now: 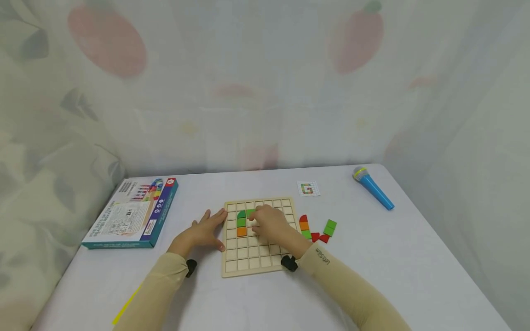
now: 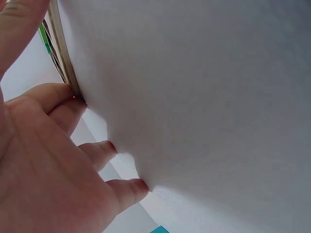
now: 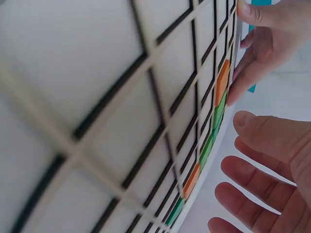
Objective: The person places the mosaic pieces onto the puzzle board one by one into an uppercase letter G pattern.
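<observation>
A wooden grid board lies on the table. My left hand rests at its left edge with spread fingers; in the left wrist view, fingertips touch the rim. Over the board's upper part hovers my right hand, its thumb and fingers apart with nothing visible between them. Set in the grid are a dark green rounded tile, a green tile and an orange tile. Another green tile is partly hidden by the right hand. The right wrist view shows a further orange tile in the row.
Right of the board lie loose tiles: a red rounded one, an orange one, and several green and red ones. A pattern card sits behind them. A blue toy microphone is far right, a flat box far left.
</observation>
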